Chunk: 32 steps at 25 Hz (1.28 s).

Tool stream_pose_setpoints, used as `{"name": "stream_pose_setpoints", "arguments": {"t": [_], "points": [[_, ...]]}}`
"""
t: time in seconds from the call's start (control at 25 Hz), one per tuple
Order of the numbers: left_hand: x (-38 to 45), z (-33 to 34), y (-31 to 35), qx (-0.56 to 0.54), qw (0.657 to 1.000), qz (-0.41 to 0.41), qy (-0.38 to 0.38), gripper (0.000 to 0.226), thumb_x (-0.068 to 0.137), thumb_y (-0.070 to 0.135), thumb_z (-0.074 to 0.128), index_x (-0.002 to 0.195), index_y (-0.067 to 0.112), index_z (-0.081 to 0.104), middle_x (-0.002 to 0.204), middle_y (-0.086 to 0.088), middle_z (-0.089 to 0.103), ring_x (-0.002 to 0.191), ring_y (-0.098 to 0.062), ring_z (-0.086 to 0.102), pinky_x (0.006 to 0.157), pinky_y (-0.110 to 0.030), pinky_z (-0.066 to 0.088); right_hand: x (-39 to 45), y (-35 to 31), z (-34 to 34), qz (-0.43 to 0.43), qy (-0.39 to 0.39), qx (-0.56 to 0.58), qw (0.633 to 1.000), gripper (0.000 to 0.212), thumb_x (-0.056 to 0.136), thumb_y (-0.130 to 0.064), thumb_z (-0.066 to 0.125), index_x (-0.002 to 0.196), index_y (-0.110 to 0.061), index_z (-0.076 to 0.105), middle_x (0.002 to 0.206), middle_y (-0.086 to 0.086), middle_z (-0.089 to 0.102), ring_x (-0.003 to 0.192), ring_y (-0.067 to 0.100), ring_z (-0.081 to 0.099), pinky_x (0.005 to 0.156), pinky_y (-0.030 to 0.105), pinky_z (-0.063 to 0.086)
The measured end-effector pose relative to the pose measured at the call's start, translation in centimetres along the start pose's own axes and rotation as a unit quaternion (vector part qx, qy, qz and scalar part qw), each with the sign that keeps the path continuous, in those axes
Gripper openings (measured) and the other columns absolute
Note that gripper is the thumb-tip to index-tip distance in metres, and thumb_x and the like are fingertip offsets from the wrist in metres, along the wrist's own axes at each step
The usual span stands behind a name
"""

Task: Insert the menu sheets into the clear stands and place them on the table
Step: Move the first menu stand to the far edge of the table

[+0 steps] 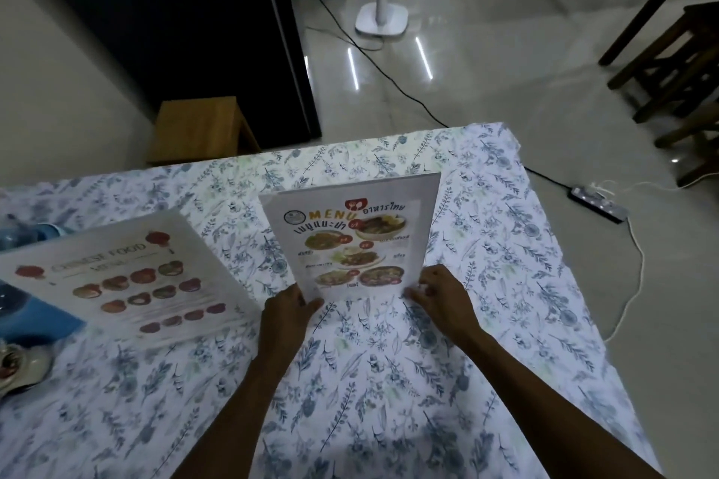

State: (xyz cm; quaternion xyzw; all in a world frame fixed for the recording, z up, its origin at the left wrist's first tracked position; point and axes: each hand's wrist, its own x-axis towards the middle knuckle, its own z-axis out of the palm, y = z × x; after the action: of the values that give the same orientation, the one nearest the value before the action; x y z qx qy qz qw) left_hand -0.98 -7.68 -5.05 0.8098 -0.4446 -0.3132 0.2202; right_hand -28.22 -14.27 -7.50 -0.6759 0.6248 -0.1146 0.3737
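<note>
A Thai food menu sheet (350,237) sits inside a clear stand that stands tilted near the middle of the table. My left hand (290,307) grips the stand's lower left corner. My right hand (437,290) grips its lower right corner. A Chinese food menu (128,284) stands slanted to the left, in a clear stand as far as I can tell, and no hand touches it.
The table has a blue floral cloth (486,264). Blue objects (23,307) and a small dish (15,366) lie at the left edge. A wooden stool (202,128) stands beyond the far edge. On the floor are a fan base (381,21), a cable and a power strip (599,202).
</note>
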Motion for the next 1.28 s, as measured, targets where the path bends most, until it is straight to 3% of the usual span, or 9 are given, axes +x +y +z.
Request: {"name": "stream_pose_setpoints", "arguments": {"t": [0.08,0.2,0.32,0.44,0.56,0.72,0.88,1.12,1.28], "points": [[0.2,-0.1,-0.5,0.01,1.0,0.012,-0.007,0.032,0.08,0.028,0.08,0.094,0.0,0.072,0.085,-0.012,0.074,0.075,-0.026,0.07,0.067,-0.039,0.058,-0.1,-0.2,0.1,-0.001,0.009,-0.008,1.0,0.021,0.086,-0.039,0.073,0.09,-0.018,0.068,0.102,-0.006,0.054,0.087,0.017,0.065,0.076,0.035,0.056],[0.4,-0.1,-1.3,0.032,0.999,0.029,-0.021,0.03,0.08,0.035,0.078,0.091,0.008,0.074,0.085,-0.005,0.074,0.072,-0.017,0.068,0.062,-0.029,0.053,-0.3,-0.3,0.2,-0.004,0.008,-0.041,0.999,0.028,0.085,-0.038,0.074,0.086,-0.011,0.066,0.099,-0.001,0.056,0.08,0.016,0.061,0.068,0.027,0.054],[0.7,-0.5,-1.8,0.046,0.997,0.053,-0.044,0.03,0.08,0.042,0.077,0.089,0.013,0.074,0.084,-0.001,0.073,0.076,-0.018,0.068,0.064,-0.031,0.053,-1.0,-0.5,0.1,0.007,0.011,-0.051,0.999,0.026,0.087,-0.032,0.072,0.082,-0.006,0.068,0.094,0.005,0.06,0.077,0.02,0.059,0.057,0.015,0.038],[1.1,-0.6,-0.9,0.057,0.993,0.087,-0.055,0.031,0.079,0.04,0.077,0.097,0.015,0.075,0.09,-0.001,0.077,0.08,-0.018,0.07,0.064,-0.027,0.05,-1.8,-0.4,-0.7,0.014,0.027,-0.064,0.997,0.031,0.088,-0.032,0.07,0.066,-0.022,0.05,0.084,-0.007,0.053,0.072,0.013,0.053,0.059,0.019,0.032],[1.3,0.0,1.1,0.062,0.989,0.126,-0.048,0.034,0.078,0.041,0.078,0.103,0.017,0.076,0.096,-0.001,0.078,0.082,-0.015,0.072,0.065,-0.024,0.05,-2.4,0.5,-2.3,0.026,0.054,-0.051,0.997,0.039,0.088,-0.033,0.071,0.066,-0.037,0.039,0.08,-0.018,0.044,0.072,0.007,0.047,0.06,0.015,0.029],[1.7,1.6,4.7,0.066,0.984,0.159,-0.047,0.033,0.078,0.042,0.078,0.1,0.018,0.076,0.094,-0.001,0.078,0.082,-0.016,0.072,0.066,-0.025,0.052,-2.2,2.7,-5.6,0.017,0.083,-0.04,0.996,0.019,0.087,-0.035,0.073,0.082,-0.028,0.056,0.088,-0.012,0.053,0.08,0.011,0.053,0.063,0.018,0.034],[2.3,4.3,8.9,0.067,0.982,0.172,-0.04,0.03,0.077,0.041,0.079,0.097,0.019,0.077,0.092,0.001,0.078,0.079,-0.013,0.072,0.061,-0.02,0.046,-0.7,5.7,-9.1,0.032,0.093,-0.025,0.995,0.019,0.086,-0.037,0.072,0.083,-0.03,0.055,0.086,-0.017,0.052,0.081,0.011,0.054,0.065,0.023,0.036],[5.5,10.0,16.1,0.098,0.978,0.183,-0.029,0.033,0.077,0.048,0.075,0.098,0.022,0.076,0.095,0.002,0.077,0.087,-0.015,0.072,0.073,-0.028,0.054,5.1,12.2,-15.5,0.012,0.095,-0.073,0.993,0.019,0.086,-0.039,0.073,0.096,-0.024,0.069,0.098,-0.009,0.062,0.089,0.015,0.061,0.072,0.031,0.049],[8.6,13.0,20.1,0.094,0.979,0.18,-0.006,0.034,0.077,0.047,0.075,0.1,0.022,0.077,0.095,0.001,0.078,0.083,-0.015,0.073,0.069,-0.025,0.054,10.2,14.1,-19.2,-0.007,0.092,-0.089,0.992,0.017,0.087,-0.037,0.072,0.084,-0.022,0.066,0.094,-0.005,0.058,0.089,0.023,0.061,0.07,0.037,0.049]]}}
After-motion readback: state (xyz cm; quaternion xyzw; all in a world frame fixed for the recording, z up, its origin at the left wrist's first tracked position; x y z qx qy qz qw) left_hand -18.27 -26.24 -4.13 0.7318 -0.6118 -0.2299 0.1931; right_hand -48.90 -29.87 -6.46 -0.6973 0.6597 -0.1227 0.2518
